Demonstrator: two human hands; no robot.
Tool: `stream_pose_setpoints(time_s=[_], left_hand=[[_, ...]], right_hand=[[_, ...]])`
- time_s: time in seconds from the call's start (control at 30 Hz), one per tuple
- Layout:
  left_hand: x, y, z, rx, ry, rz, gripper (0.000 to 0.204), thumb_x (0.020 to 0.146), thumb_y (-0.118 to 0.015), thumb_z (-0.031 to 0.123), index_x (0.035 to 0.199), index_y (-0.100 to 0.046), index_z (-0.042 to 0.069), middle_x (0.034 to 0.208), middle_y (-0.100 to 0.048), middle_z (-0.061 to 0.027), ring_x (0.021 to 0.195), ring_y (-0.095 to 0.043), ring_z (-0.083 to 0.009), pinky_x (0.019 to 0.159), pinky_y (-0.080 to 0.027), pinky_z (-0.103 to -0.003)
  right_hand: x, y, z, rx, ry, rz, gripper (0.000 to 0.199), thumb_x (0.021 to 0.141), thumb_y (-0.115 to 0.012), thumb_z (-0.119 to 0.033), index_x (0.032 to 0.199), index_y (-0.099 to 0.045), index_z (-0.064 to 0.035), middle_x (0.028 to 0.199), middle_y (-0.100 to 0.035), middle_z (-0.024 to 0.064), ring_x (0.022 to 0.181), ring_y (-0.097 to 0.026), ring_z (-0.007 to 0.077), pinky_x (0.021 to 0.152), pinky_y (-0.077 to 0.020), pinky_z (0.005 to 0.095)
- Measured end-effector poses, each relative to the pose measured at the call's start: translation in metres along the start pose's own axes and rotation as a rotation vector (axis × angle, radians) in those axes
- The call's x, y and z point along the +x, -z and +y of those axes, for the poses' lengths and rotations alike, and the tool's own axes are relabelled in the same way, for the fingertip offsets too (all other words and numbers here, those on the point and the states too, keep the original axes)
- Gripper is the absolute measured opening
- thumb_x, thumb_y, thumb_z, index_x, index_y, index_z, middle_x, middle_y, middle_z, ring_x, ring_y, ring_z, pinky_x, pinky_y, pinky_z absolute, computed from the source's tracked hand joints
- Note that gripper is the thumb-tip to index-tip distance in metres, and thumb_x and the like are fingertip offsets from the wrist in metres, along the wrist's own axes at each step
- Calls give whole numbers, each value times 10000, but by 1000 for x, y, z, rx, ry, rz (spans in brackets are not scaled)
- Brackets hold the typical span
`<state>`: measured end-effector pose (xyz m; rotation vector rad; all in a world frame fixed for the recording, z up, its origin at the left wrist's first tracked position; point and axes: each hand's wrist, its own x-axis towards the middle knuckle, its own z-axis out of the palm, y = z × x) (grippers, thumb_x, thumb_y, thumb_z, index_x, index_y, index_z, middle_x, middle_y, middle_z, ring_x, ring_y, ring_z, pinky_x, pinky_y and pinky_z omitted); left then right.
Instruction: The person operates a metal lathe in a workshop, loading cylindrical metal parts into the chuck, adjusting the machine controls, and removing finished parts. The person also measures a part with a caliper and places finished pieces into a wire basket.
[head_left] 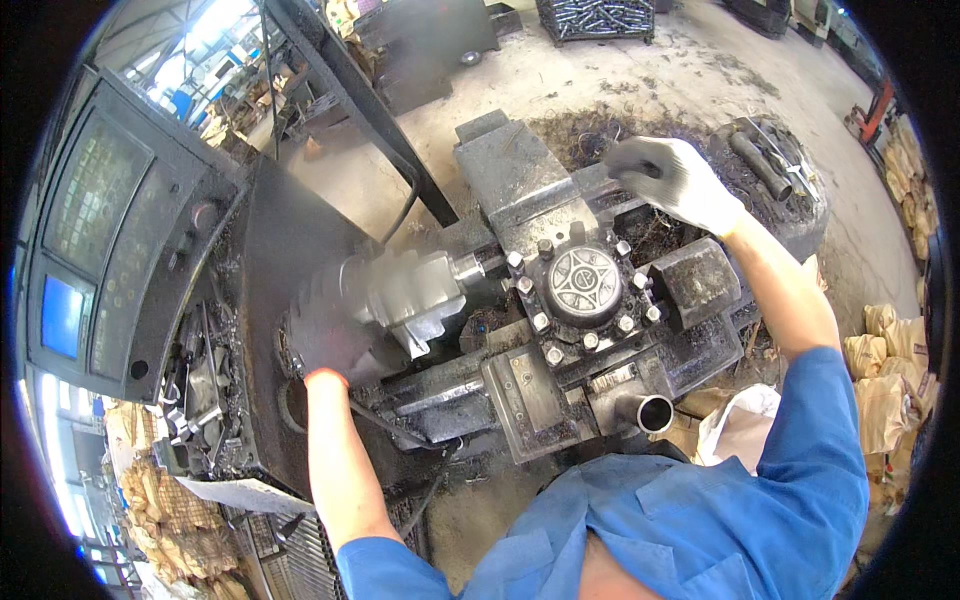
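Note:
At the lathe's chuck (pixel 410 290), my left hand (pixel 325 325) wears a dark-smeared glove with an orange cuff. Motion blurs it, so its fingers and anything in them do not show clearly. The chuck's stepped jaws look smeared too, with a short bright metal piece (pixel 467 270) at their right side. My right hand (pixel 680 185), in a white glove with dark-coated fingers, hangs above the far right of the tool turret (pixel 585 283). Its fingers are curled in; whatever they hold, if anything, is hidden. Bolts ring the turret's round star-marked cap.
A control cabinet with a lit screen (pixel 64 315) stands left, beside a ledge of loose tools (pixel 205 390). A hollow tube-shaped holder (pixel 653 413) juts toward me. Metal shavings (pixel 580 135) lie beyond the turret. A crate of metal parts (pixel 597 18) stands far back; sacks (pixel 895 360) are stacked right.

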<state>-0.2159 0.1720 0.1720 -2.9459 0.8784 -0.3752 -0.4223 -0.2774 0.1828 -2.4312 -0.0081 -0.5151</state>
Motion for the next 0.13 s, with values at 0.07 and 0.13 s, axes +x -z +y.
stream_pose_setpoints(time_s=[0.07, 0.13], left_hand=[[26, 15, 1, -31, -6, -248, 932, 717, -917, 391, 1530, -514, 177, 1582, -549, -174, 1470, -527, -380, 1257, -379, -540], [45, 17, -2, -56, 90, -406, 998, 764, -905, 419, 1604, -422, 181, 1644, -480, -184, 1527, -467, -346, 1259, -389, -511]], right_hand=[[35, -22, -9, -6, 87, -120, 292, 978, -718, -191, 1227, -779, -52, 1096, -806, 149, 956, -782, 257, 902, -628, 375], [69, -53, -4, -52, 158, -217, 339, 940, -763, -262, 1232, -788, -91, 1120, -800, 173, 946, -785, 255, 922, -628, 408]])
